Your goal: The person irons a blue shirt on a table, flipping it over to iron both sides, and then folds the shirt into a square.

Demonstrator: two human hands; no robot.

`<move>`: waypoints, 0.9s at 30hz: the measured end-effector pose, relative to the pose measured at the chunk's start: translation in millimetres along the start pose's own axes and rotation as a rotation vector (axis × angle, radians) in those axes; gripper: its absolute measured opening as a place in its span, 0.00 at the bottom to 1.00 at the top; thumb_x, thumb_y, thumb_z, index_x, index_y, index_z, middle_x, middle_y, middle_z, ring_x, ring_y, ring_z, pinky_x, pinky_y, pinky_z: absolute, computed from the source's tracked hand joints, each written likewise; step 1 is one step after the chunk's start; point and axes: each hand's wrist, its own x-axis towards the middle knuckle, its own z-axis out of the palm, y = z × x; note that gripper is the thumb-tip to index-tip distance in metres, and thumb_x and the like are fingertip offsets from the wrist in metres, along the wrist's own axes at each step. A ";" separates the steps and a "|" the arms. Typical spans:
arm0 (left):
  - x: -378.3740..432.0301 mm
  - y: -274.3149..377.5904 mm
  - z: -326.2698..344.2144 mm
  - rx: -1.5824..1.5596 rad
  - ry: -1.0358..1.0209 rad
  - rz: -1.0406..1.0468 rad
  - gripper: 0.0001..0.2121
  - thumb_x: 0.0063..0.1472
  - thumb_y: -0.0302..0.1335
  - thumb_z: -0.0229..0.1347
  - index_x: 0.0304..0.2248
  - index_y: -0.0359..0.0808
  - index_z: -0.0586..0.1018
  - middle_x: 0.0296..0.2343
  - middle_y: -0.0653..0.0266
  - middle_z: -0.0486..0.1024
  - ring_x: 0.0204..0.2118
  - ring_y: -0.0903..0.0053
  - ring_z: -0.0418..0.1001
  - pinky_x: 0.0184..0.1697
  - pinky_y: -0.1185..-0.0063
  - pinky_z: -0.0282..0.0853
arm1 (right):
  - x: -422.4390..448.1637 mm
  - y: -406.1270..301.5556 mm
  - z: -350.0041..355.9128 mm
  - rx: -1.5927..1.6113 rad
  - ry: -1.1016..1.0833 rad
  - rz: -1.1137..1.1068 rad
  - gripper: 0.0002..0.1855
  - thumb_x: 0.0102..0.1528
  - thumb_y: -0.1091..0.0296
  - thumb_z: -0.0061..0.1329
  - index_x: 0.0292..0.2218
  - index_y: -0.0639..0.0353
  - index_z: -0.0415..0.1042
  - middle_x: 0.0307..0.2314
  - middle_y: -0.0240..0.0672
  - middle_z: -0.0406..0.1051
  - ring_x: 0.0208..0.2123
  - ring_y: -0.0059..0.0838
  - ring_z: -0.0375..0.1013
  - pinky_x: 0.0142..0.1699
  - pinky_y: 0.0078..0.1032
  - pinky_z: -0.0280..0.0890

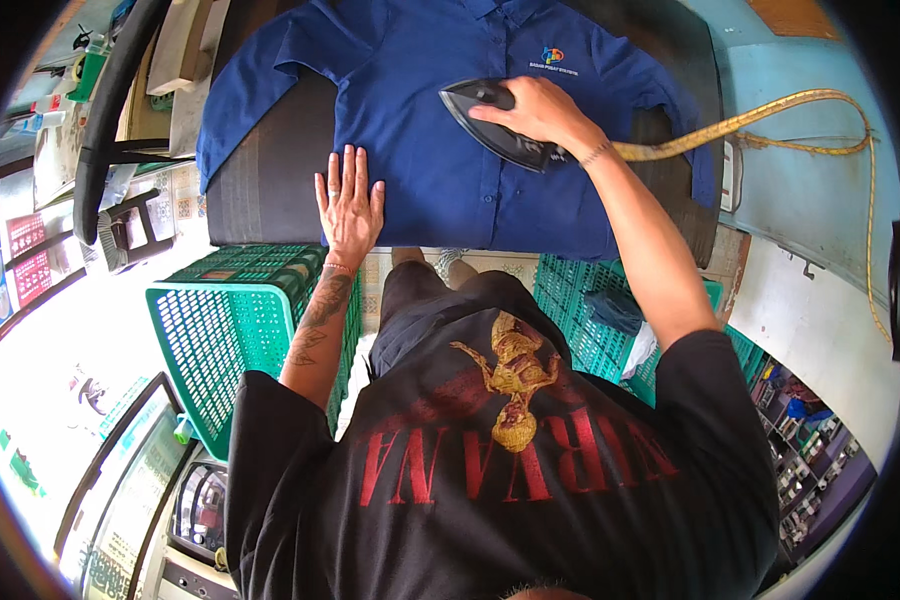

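A navy blue long-sleeved button shirt lies spread face up on a dark padded ironing table. On its chest is a small embroidered emblem with writing. My right hand grips the handle of a black electric iron, whose soleplate rests on the shirt front across the button placket, tip towards the left. My left hand lies flat, fingers extended, on the shirt's left edge near the table's front. A ring is on one of its fingers. Hem and placket lie close to the table's front edge.
The iron's yellow fabric-wrapped cord arches right along a light blue wall. Under the table's front stand green plastic baskets, one on the left and another on the right with dark cloth inside. A black stool stands at left.
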 end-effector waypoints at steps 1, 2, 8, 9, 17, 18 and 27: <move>-0.9 1.5 -0.3 0.005 0.006 0.003 0.28 0.72 0.41 0.46 0.67 0.39 0.63 0.68 0.60 0.58 0.72 0.60 0.50 0.72 0.55 0.41 | -14.6 9.5 -2.2 0.002 0.007 -0.003 0.38 0.54 0.28 0.55 0.37 0.63 0.82 0.28 0.54 0.79 0.36 0.55 0.80 0.41 0.42 0.73; -1.3 3.0 -0.4 0.000 0.013 0.000 0.28 0.72 0.42 0.46 0.67 0.39 0.63 0.68 0.60 0.58 0.71 0.60 0.51 0.72 0.55 0.42 | -33.1 21.1 -6.7 0.063 -0.009 0.070 0.38 0.54 0.28 0.55 0.38 0.61 0.82 0.29 0.53 0.79 0.36 0.55 0.80 0.41 0.43 0.73; 1.9 6.9 -0.7 0.007 0.052 0.015 0.28 0.73 0.42 0.45 0.67 0.40 0.63 0.68 0.61 0.58 0.72 0.61 0.51 0.72 0.56 0.42 | -152.0 73.6 36.1 0.124 0.159 0.352 0.39 0.53 0.26 0.54 0.40 0.59 0.82 0.30 0.53 0.80 0.38 0.56 0.80 0.43 0.45 0.74; 0.5 7.7 -0.6 0.007 0.044 0.011 0.27 0.74 0.41 0.45 0.68 0.41 0.62 0.68 0.61 0.58 0.72 0.62 0.50 0.72 0.57 0.41 | -165.1 72.9 42.3 0.050 0.211 0.387 0.40 0.53 0.24 0.53 0.41 0.59 0.82 0.30 0.54 0.80 0.38 0.56 0.80 0.43 0.45 0.74; -1.4 0.1 4.8 0.033 0.004 0.004 0.29 0.73 0.42 0.46 0.68 0.40 0.61 0.68 0.61 0.57 0.72 0.61 0.49 0.73 0.57 0.40 | -196.1 121.5 14.4 0.298 0.326 0.529 0.40 0.50 0.26 0.58 0.40 0.62 0.82 0.32 0.52 0.80 0.40 0.54 0.80 0.45 0.42 0.73; -4.8 -1.9 2.7 0.035 -0.007 -0.015 0.29 0.73 0.42 0.46 0.68 0.40 0.61 0.68 0.60 0.57 0.72 0.61 0.48 0.73 0.57 0.39 | -198.5 124.5 -3.6 0.304 0.316 0.632 0.39 0.50 0.29 0.59 0.40 0.63 0.82 0.33 0.51 0.81 0.42 0.52 0.80 0.47 0.40 0.72; 44.7 0.6 -16.3 -0.122 -0.050 -0.071 0.28 0.72 0.41 0.50 0.66 0.39 0.65 0.67 0.53 0.58 0.72 0.57 0.49 0.71 0.54 0.40 | -205.2 289.9 -44.5 0.432 0.624 1.031 0.46 0.49 0.26 0.61 0.45 0.69 0.75 0.22 0.38 0.76 0.21 0.29 0.77 0.27 0.30 0.72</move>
